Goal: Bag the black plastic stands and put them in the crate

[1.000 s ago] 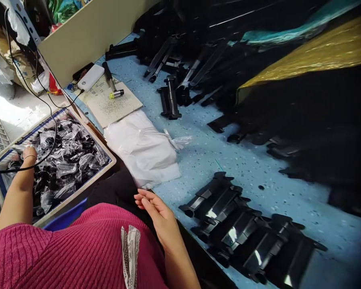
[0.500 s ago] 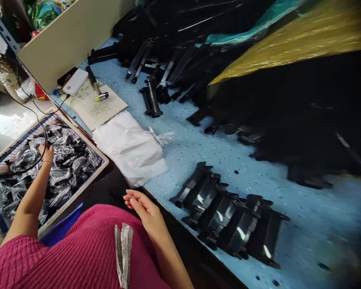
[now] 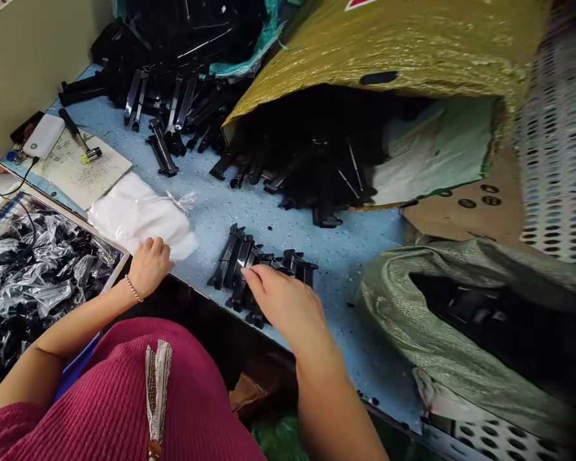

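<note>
My left hand [image 3: 150,266] is closed at the near edge of a stack of thin white plastic bags [image 3: 137,211], its curled fingers against the edge of a bag. A beaded bracelet circles that wrist. Over a row of black plastic parts [image 3: 228,256] on the blue table [image 3: 360,237], my right hand [image 3: 288,301] curls palm down. Its thumb lies against one long black part; the other fingers are mostly hidden behind the hand. The parts lie side by side near the table's front edge.
A crate [image 3: 118,272] of parts in clear bags stands at left. A hammer [image 3: 84,144] and a white power bank [image 3: 43,136] lie on a board [image 3: 108,169]. At the back, a yellow sack [image 3: 413,57] spills black parts; a grey-green sack [image 3: 393,288] sits right.
The view has swung right. My left hand has left the crate for the white bags. My right hand has moved from in front of my body onto the row of black parts.
</note>
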The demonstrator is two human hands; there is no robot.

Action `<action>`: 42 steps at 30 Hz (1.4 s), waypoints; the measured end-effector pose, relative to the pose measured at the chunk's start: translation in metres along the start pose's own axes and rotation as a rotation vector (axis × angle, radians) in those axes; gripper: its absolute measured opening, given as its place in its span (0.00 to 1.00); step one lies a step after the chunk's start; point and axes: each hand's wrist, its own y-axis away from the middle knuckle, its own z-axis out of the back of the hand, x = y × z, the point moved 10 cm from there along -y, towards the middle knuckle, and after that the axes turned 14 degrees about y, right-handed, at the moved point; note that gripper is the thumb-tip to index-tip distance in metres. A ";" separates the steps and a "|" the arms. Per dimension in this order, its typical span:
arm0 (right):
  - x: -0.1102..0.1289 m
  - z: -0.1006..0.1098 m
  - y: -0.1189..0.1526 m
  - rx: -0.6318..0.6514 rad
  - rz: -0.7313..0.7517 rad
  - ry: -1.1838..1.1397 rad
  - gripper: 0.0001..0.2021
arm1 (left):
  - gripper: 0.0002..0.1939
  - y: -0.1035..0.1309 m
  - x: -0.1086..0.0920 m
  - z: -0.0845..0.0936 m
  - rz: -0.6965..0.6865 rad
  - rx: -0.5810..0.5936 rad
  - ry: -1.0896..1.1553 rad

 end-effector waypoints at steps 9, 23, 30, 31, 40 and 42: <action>0.026 -0.026 -0.028 0.064 -0.053 0.076 0.14 | 0.07 -0.008 0.046 0.019 0.216 0.034 0.614; 0.113 -0.074 0.001 0.480 0.010 -2.064 0.15 | 0.03 -0.001 0.038 0.037 0.128 -0.066 0.795; 0.126 -0.106 0.039 0.807 0.084 -2.009 0.16 | 0.12 -0.005 0.024 0.059 -0.069 -0.054 0.317; 0.129 -0.113 0.047 0.868 0.075 -1.995 0.16 | 0.11 -0.006 0.029 0.060 -0.044 -0.075 0.347; 0.145 -0.128 0.056 0.969 0.047 -2.072 0.21 | 0.26 0.021 0.001 0.068 -0.268 -0.175 0.262; 0.149 -0.123 0.050 0.957 0.035 -2.085 0.18 | 0.30 0.036 -0.023 0.064 -0.387 -0.138 0.269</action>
